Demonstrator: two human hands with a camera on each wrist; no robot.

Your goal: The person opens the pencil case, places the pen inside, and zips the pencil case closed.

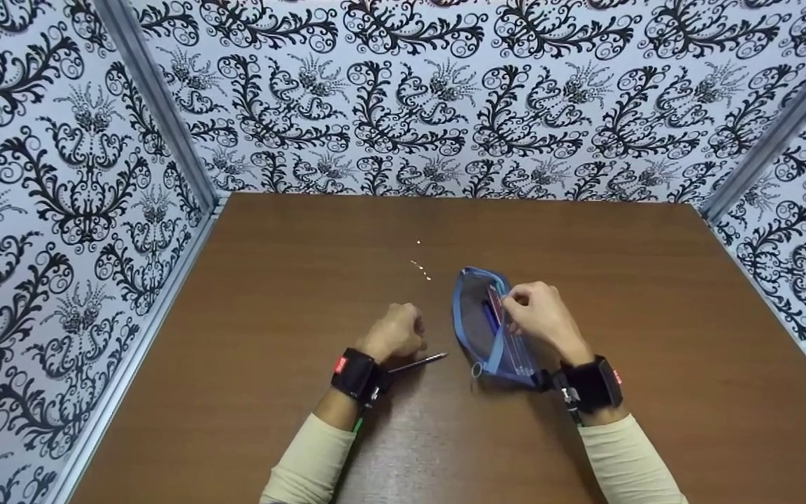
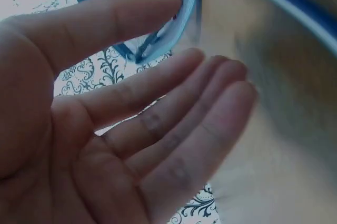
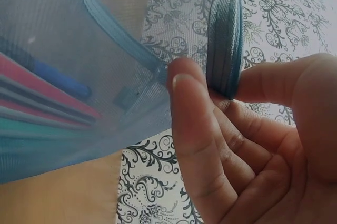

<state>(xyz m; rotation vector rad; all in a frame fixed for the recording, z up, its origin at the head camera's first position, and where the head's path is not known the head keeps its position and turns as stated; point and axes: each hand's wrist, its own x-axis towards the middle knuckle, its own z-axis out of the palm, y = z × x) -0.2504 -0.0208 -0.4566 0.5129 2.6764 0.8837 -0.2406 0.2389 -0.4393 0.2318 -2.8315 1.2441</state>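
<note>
A blue mesh pencil case stands unzipped right of the table's middle. Its zip edge is pinched between the thumb and fingers of my right hand, seen close in the right wrist view. Through the mesh show a blue pen and several striped pencils in pink, grey and green. To the left of the case, my left hand has loosely bent fingers and holds nothing; the left wrist view shows its bare palm. Beside that hand a dark pen lies with its tip toward the case.
Small white specks show on the brown table beyond the hands. A metal ring hangs at the near corner of the case. Patterned walls with metal posts enclose the table at the back and sides.
</note>
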